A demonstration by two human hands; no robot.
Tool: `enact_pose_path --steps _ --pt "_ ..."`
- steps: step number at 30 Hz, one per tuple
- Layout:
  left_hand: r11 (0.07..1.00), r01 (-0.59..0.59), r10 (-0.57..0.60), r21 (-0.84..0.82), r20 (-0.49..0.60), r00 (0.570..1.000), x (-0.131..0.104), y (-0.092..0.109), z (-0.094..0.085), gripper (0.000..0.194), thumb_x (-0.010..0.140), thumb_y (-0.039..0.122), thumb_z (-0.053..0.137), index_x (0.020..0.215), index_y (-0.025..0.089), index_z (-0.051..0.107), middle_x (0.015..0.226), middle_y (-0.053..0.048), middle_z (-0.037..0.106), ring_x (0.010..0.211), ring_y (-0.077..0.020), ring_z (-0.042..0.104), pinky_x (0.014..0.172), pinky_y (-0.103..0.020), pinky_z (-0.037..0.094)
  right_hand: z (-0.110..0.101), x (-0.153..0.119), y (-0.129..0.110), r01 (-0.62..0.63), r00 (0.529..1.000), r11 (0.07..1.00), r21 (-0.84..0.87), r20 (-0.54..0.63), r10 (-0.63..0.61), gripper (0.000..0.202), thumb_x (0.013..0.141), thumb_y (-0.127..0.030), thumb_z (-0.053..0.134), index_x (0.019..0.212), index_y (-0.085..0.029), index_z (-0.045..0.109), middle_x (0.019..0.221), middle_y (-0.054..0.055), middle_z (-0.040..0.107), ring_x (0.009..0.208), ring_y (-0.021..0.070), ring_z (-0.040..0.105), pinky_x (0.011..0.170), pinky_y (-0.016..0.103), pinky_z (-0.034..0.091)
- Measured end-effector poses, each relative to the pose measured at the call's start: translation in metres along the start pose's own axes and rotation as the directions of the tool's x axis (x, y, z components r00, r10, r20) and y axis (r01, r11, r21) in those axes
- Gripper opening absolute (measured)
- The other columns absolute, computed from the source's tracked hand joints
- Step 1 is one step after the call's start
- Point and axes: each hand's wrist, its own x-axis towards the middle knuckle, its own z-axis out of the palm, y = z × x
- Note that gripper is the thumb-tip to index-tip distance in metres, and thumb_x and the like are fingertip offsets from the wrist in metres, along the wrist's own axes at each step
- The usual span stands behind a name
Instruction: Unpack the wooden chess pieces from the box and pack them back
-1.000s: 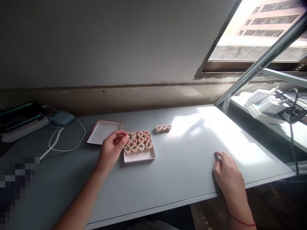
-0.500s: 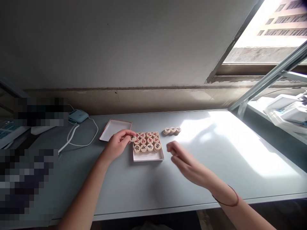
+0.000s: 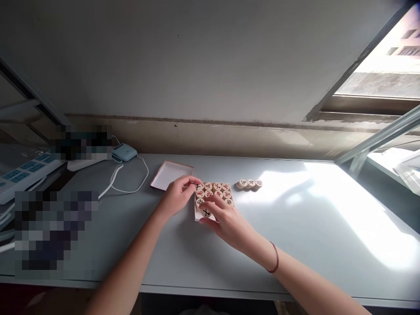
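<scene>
A shallow white box (image 3: 197,218) holds rows of round wooden Chinese chess pieces (image 3: 217,187) marked with red or black characters. My left hand (image 3: 176,197) is at the box's back left corner, its fingertips pinching a black-marked Chinese chess piece (image 3: 198,187). My right hand (image 3: 231,221) reaches over the front of the box. Its thumb and index finger are closed around another black-marked Chinese chess piece (image 3: 206,213) in the front left part. Several pieces in the middle and front are hidden under the right hand.
Right of the box stand short stacks of pieces (image 3: 251,183) on the grey table (image 3: 183,262). The box lid (image 3: 170,174) lies behind my left hand. A light blue device (image 3: 124,152) with white cables and a power strip (image 3: 28,170) sit at left.
My right hand has moved left from beside the box to its front and now grips a piece there. The left hand's piece has shifted to the back left corner. The view has turned slightly left.
</scene>
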Motion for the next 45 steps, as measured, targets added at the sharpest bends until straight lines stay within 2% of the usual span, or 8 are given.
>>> enact_pose_path --steps 5,9,14,20,27,39,43,45 --pt "1.0 -0.022 0.022 0.021 0.011 1.0 -0.003 0.006 0.001 0.023 0.086 0.028 0.048 0.093 0.022 0.068 0.103 -0.003 0.07 0.098 -0.0181 0.063 0.085 -0.029 0.052 0.005 -0.003 0.002 0.054 0.998 0.986 -0.156 0.027 -0.051 0.013 0.086 -0.029 0.064 0.093 -0.018 0.061 0.099 0.008 0.062 0.067 0.0144 0.059 0.053 0.026 0.042" --pt "0.999 -0.023 0.022 0.03 0.028 0.999 -0.004 0.007 -0.002 0.023 0.087 0.029 0.048 0.095 0.022 0.068 0.107 -0.003 0.069 0.102 -0.0191 0.062 0.087 -0.029 0.051 -0.001 -0.005 -0.002 -0.004 0.999 0.981 -0.195 0.042 0.012 0.016 0.089 -0.031 0.058 0.088 -0.019 0.068 0.087 0.006 0.063 0.065 0.0134 0.059 0.051 0.024 0.038" --pt "0.995 -0.045 0.027 0.089 0.195 0.981 -0.008 0.007 -0.008 0.019 0.084 0.03 0.052 0.092 0.022 0.068 0.104 -0.003 0.068 0.096 -0.0186 0.064 0.086 -0.03 0.052 -0.009 -0.003 -0.006 0.0 0.996 0.996 -0.094 0.088 0.008 0.015 0.088 -0.023 0.055 0.091 -0.021 0.07 0.086 0.004 0.066 0.066 0.0128 0.06 0.056 0.024 0.041" --pt "0.974 -0.09 0.018 0.209 0.323 0.946 -0.018 0.014 -0.003 0.014 0.081 0.029 0.057 0.086 0.025 0.069 0.089 0.0 0.068 0.079 -0.0172 0.065 0.068 -0.026 0.05 -0.032 0.003 0.011 -0.122 0.989 0.991 0.056 -0.078 0.126 0.025 0.09 -0.021 0.045 0.074 -0.018 0.064 0.073 0.003 0.058 0.055 0.0099 0.046 0.052 0.023 0.036" --pt "0.924 -0.216 0.094 0.315 0.36 0.928 -0.024 0.024 0.002 0.018 0.082 0.017 0.055 0.082 0.026 0.071 0.085 0.001 0.069 0.079 -0.0176 0.062 0.07 -0.026 0.045 -0.045 0.007 0.028 -0.195 0.97 0.977 0.088 -0.127 0.206 0.03 0.091 -0.03 0.046 0.07 -0.019 0.064 0.065 0.002 0.055 0.054 0.0111 0.043 0.052 0.025 0.034" --pt "0.707 -0.313 0.081 0.635 0.367 0.927 -0.029 0.026 0.006 0.034 0.082 0.004 0.046 0.083 0.025 0.072 0.089 -0.001 0.068 0.087 -0.0209 0.059 0.08 -0.035 0.041 -0.062 0.008 0.055 -0.36 0.889 0.926 0.115 -0.259 0.378 0.031 0.089 -0.039 0.049 0.072 -0.019 0.065 0.065 0.002 0.06 0.049 0.01 0.043 0.049 0.025 0.035" --pt "0.683 -0.363 0.138 0.633 0.376 0.916 -0.03 0.024 0.01 0.024 0.084 0.016 0.052 0.088 0.026 0.073 0.094 -0.003 0.062 0.091 -0.0214 0.056 0.085 -0.037 0.043 -0.07 0.006 0.077 -0.443 0.796 0.894 0.063 -0.432 0.425 0.024 0.085 -0.034 0.049 0.082 -0.019 0.066 0.085 0.006 0.066 0.049 0.0097 0.047 0.055 0.027 0.042" --pt "0.67 -0.37 0.127 0.644 0.392 0.911 -0.031 0.023 0.014 0.019 0.085 0.021 0.054 0.084 0.025 0.073 0.094 -0.004 0.061 0.091 -0.0218 0.055 0.086 -0.039 0.043 -0.071 0.003 0.089 -0.483 0.787 0.876 0.007 -0.436 0.437 0.024 0.085 -0.034 0.049 0.093 -0.019 0.066 0.099 0.008 0.067 0.049 0.0097 0.05 0.06 0.03 0.045"
